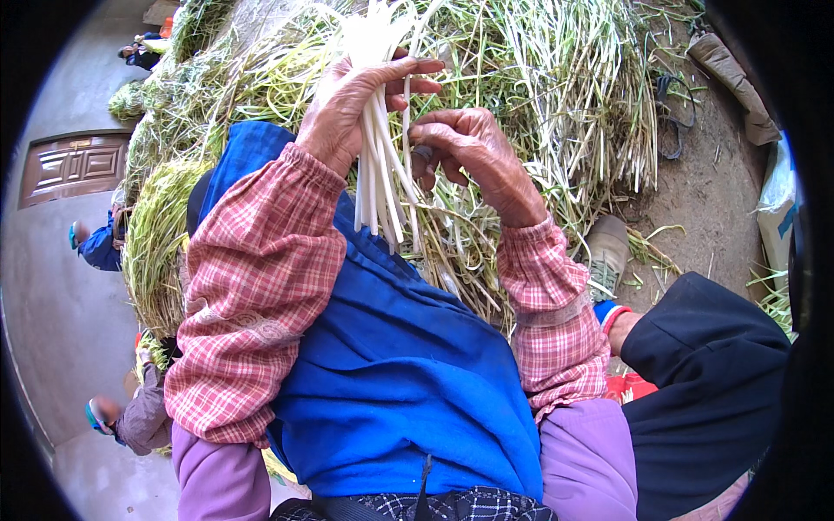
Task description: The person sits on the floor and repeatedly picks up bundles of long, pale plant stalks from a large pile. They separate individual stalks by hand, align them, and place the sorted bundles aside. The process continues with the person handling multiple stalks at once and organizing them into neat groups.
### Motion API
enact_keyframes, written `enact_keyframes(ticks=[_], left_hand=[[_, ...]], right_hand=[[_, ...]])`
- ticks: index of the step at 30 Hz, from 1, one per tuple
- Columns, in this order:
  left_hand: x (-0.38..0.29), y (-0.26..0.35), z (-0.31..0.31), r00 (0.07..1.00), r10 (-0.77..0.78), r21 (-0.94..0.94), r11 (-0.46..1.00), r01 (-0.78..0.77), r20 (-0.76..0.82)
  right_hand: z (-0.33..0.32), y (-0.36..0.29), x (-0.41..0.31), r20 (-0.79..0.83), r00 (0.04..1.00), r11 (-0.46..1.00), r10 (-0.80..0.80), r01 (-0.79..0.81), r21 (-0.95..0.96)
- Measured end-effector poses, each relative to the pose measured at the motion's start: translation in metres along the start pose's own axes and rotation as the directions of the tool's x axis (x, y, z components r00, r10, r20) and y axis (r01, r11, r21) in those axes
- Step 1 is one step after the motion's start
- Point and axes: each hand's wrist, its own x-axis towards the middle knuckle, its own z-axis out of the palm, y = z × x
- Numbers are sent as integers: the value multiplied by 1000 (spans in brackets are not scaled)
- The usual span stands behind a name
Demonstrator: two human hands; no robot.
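Observation:
My left hand (345,104) holds a bundle of long white plant stalks (378,176) near the top middle, their pale ends hanging down over my blue apron. Its fingers stretch to the right behind a single stalk (406,117) that hangs apart from the rest. My right hand (456,143) is just right of that stalk, thumb and forefinger pinched close beside it; whether they touch it cannot be told. A dark band is on one of its fingers. Beneath both hands lies a heap of green and straw-coloured stalks (586,117).
More piled stalks (156,241) lie to the left. Several people (101,241) are by heaps at the far left, near a brown panelled door (75,168). A shoe (607,254), a dark strap (677,117), a rolled brown cloth (733,84) and a whitish sack (776,195) are at the right.

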Motion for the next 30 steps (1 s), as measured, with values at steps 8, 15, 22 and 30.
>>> enact_keyframes(ticks=[8, 15, 22, 30], left_hand=[[-1, 1, 2, 998, 16, -6, 1000, -17, -55], [1, -2, -5, 996, 39, 6, 999, -38, -83], [1, -15, -6, 981, -191, -225, 958, 178, -37], [2, 8, -9, 955, 188, -212, 948, -238, -230]], right_hand=[[0, 6, -1, 25, 1000, 1000, -9, 8, 29], [6, 4, -1, 15, 1000, 1000, 9, -9, -8], [-2, 20, 3, -35, 993, 992, -114, 112, -60], [-112, 95, -5, -376, 703, 225, -603, -303, -926]])
